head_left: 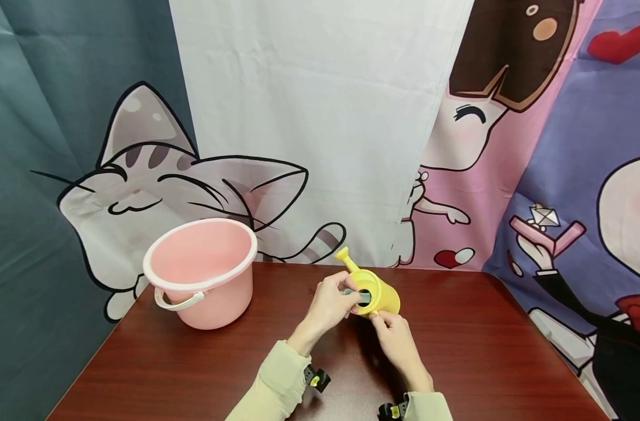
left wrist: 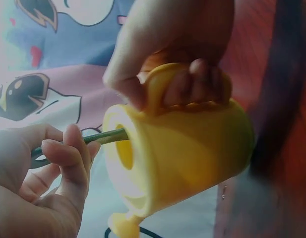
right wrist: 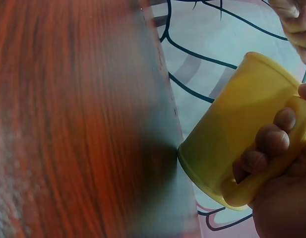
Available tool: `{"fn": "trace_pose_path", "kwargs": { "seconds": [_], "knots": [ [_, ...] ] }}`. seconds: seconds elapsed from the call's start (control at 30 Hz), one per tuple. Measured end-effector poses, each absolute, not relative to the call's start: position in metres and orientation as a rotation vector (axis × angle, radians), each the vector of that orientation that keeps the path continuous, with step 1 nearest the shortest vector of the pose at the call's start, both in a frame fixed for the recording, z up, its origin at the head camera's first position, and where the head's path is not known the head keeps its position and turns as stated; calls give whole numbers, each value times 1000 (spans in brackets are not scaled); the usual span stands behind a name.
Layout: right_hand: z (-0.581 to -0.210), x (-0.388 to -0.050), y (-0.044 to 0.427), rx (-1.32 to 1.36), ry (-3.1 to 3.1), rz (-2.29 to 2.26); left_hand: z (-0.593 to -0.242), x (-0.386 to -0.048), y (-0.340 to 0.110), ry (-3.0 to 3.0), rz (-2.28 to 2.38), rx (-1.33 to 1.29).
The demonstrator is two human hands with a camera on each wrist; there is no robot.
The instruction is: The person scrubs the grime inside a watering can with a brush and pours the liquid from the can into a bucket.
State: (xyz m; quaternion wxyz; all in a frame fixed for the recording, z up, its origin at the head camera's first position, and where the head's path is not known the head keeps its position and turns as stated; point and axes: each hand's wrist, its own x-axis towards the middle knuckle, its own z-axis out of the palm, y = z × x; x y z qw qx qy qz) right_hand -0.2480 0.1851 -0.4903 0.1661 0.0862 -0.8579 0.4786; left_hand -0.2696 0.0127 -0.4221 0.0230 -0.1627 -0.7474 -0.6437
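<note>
A yellow watering can (head_left: 387,297) is tilted above the table, its open top turned toward the left hand and its spout pointing to the back left. My right hand (head_left: 396,339) grips the can by its handle; in the right wrist view the fingers (right wrist: 272,140) curl through the handle loop. With my left hand (head_left: 330,301) I pinch a slim grey-green tool (left wrist: 105,136) with a hole near its held end. The tool's other end reaches through the can's round opening, so its shape there is hidden.
A pink bucket (head_left: 214,304) with a white handle stands on the left of the brown wooden table (head_left: 467,333). Behind the table hangs a cartoon-printed cloth (head_left: 320,117). Each wrist wears a small black camera.
</note>
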Motion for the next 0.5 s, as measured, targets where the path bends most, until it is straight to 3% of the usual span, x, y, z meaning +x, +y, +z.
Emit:
{"fn": "trace_pose_path", "kwargs": {
  "seconds": [0.5],
  "knots": [
    [-490, -248, 184, 243, -2443, 1397, -412, -269, 0, -2351, -1943, -594]
  ]
}}
